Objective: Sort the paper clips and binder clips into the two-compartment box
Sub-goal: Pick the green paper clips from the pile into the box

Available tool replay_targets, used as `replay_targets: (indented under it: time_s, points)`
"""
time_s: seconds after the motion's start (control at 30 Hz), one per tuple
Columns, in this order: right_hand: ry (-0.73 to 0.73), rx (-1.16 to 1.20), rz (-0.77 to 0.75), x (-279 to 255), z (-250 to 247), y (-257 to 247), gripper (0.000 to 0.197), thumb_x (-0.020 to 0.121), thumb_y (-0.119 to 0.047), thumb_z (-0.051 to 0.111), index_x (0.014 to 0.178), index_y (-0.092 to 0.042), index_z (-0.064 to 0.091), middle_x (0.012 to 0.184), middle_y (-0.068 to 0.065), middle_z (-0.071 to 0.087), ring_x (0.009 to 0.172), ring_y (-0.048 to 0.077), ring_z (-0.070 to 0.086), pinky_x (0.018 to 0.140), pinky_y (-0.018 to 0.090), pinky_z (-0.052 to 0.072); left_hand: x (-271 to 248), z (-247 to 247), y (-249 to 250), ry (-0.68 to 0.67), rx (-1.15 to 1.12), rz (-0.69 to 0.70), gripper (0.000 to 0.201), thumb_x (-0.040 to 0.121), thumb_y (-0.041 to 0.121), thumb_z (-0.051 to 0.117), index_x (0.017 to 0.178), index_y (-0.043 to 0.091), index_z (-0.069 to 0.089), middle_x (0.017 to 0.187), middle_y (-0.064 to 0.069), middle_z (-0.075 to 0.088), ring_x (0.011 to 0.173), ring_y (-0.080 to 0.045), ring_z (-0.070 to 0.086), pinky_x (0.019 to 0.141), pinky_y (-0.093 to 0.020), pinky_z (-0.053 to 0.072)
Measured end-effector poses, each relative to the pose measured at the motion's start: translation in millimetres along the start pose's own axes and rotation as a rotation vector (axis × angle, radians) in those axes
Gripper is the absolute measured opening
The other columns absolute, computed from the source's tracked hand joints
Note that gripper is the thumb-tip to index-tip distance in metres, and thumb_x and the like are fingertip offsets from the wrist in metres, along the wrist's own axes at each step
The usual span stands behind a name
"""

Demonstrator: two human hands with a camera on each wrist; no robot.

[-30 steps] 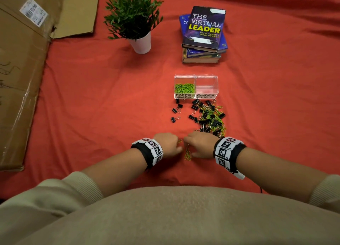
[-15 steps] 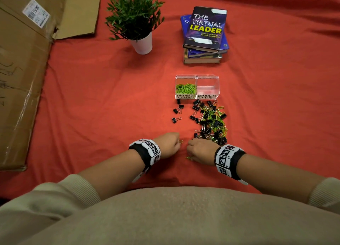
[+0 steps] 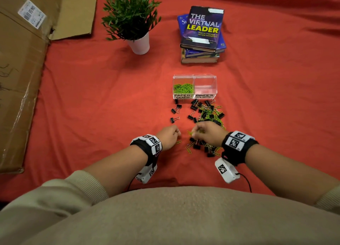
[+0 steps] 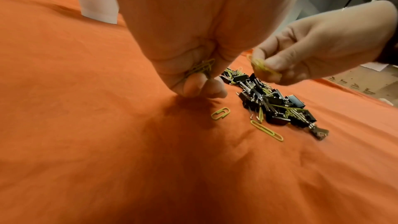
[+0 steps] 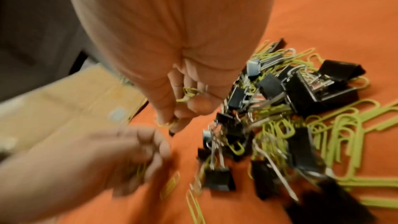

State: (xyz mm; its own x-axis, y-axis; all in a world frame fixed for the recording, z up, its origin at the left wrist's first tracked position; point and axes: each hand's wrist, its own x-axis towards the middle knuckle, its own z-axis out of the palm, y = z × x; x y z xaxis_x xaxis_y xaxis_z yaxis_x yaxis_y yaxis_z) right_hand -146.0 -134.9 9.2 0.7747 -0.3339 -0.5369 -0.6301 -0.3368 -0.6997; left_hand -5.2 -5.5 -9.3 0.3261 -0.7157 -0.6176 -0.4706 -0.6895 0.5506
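A clear two-compartment box [image 3: 195,77] stands on the red cloth; its left half, labelled PAPER CLIPS, holds green paper clips [image 3: 183,88], and its right half, labelled BINDER CLIPS, is bare. A mixed pile of black binder clips [image 3: 206,112] and green paper clips stretches from the box toward me. My left hand [image 3: 170,136] grips a bunch of green paper clips [image 4: 201,67] in curled fingers just above the cloth. My right hand [image 3: 207,132] pinches green paper clips [image 4: 261,67] over the near end of the pile [image 5: 269,108]. Two loose paper clips [image 4: 220,113] lie between the hands.
A potted plant [image 3: 132,20] in a white pot and a stack of books [image 3: 202,34] sit beyond the box. Flattened cardboard [image 3: 20,75] covers the left side. A few single binder clips [image 3: 174,114] lie left of the pile.
Both hands rose off the cloth. The right hand moved forward over the pile with paper clips, uncovering the binder clips and loose paper clips beneath it. The left hand stayed closed on its clips.
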Motion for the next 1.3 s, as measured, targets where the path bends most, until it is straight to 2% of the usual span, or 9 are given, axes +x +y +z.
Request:
replay_targets:
  time_s: [0.17, 0.3, 0.43, 0.53, 0.67, 0.83, 0.9, 1.13, 1.3]
  points:
    - [-0.024, 0.440, 0.105, -0.6, -22.4, 0.9, 0.019, 0.093, -0.005, 0.051, 0.108, -0.009, 0.064, 0.068, 0.002, 0.055, 0.054, 0.007, 0.050, 0.047, 0.014, 0.042, 1.7, 4.8, -3.2, 0.021, 0.178, 0.037, 0.023, 0.095, 0.015, 0.037, 0.104, 0.007, 0.056, 0.110, -0.014, 0.064, 0.102, -0.031, 0.060, 0.083, -0.031, 0.044]
    - [-0.104, 0.814, 0.179, -0.2, -22.0, 1.7, 0.023, 0.094, 0.007, 0.040, 0.102, -0.003, 0.059, 0.071, 0.006, 0.048, 0.061, 0.014, 0.050, 0.047, 0.017, 0.044, -0.6, 13.6, -9.1, 0.014, 0.477, 0.105, 0.030, 0.095, 0.032, 0.046, 0.109, 0.007, 0.049, 0.112, -0.016, 0.062, 0.103, -0.036, 0.059, 0.081, -0.040, 0.048]
    - [-0.132, 0.897, 0.223, 1.0, -18.2, -5.8, 0.017, 0.092, 0.000, 0.040, 0.091, -0.002, 0.057, 0.074, 0.011, 0.053, 0.062, 0.019, 0.053, 0.051, 0.024, 0.044, 0.2, 16.0, -10.8, 0.002, 0.525, 0.139, 0.028, 0.094, 0.029, 0.050, 0.112, 0.008, 0.050, 0.117, -0.014, 0.060, 0.108, -0.034, 0.057, 0.086, -0.039, 0.046]
    - [-0.050, 0.729, 0.246, 5.8, -11.5, -10.3, 0.015, 0.092, -0.013, 0.048, 0.081, -0.005, 0.056, 0.070, 0.007, 0.054, 0.057, 0.017, 0.051, 0.052, 0.026, 0.041, -0.4, 16.1, -12.8, -0.015, 0.485, 0.142, 0.026, 0.093, 0.026, 0.047, 0.111, 0.007, 0.051, 0.115, -0.015, 0.061, 0.107, -0.034, 0.057, 0.087, -0.039, 0.046]
    - [0.176, -0.049, 0.072, 16.9, -2.8, -7.4, 0.011, 0.086, -0.017, 0.059, 0.091, -0.009, 0.064, 0.065, -0.007, 0.054, 0.054, 0.008, 0.047, 0.051, 0.021, 0.038, -2.4, 13.4, -13.4, -0.017, 0.402, 0.139, 0.024, 0.093, 0.021, 0.046, 0.108, 0.002, 0.049, 0.111, -0.020, 0.059, 0.102, -0.036, 0.057, 0.083, -0.038, 0.043]
    - [0.059, -0.525, -0.061, 31.6, 2.0, -7.6, 0.021, 0.086, -0.013, 0.050, 0.104, -0.013, 0.060, 0.106, 0.009, 0.061, 0.098, 0.026, 0.058, 0.079, 0.034, 0.048, -5.0, 1.1, -7.1, -0.020, 0.173, 0.123, 0.009, 0.091, 0.011, 0.047, 0.098, 0.008, 0.044, 0.103, -0.019, 0.061, 0.095, -0.033, 0.057, 0.077, -0.032, 0.039]
    - [0.039, -0.621, -0.045, 36.1, 5.2, -6.7, 0.023, 0.084, -0.015, 0.052, 0.106, -0.011, 0.056, 0.110, 0.012, 0.058, 0.103, 0.030, 0.057, 0.082, 0.037, 0.050, -5.0, -0.6, -4.2, -0.013, 0.107, 0.107, 0.011, 0.092, 0.009, 0.044, 0.102, 0.008, 0.047, 0.104, -0.017, 0.062, 0.095, -0.031, 0.057, 0.076, -0.028, 0.038]
    - [-0.001, -0.673, -0.008, 42.4, 11.1, -9.1, 0.023, 0.088, -0.016, 0.051, 0.107, -0.002, 0.053, 0.110, 0.018, 0.058, 0.102, 0.034, 0.057, 0.084, 0.040, 0.050, -3.7, 3.6, 5.2, -0.054, 0.077, 0.079, 0.024, 0.094, 0.007, 0.036, 0.109, 0.005, 0.055, 0.110, -0.014, 0.063, 0.101, -0.027, 0.058, 0.083, -0.029, 0.041]
    - [0.129, -0.210, 0.063, 32.1, -4.9, -9.9, 0.011, 0.084, -0.015, 0.058, 0.075, -0.015, 0.053, 0.071, -0.001, 0.059, 0.067, 0.016, 0.056, 0.054, 0.022, 0.040, -2.7, 11.9, 10.4, -0.121, 0.223, 0.154, 0.026, 0.092, 0.006, 0.037, 0.102, 0.008, 0.061, 0.109, -0.010, 0.067, 0.102, -0.026, 0.060, 0.085, -0.027, 0.043]
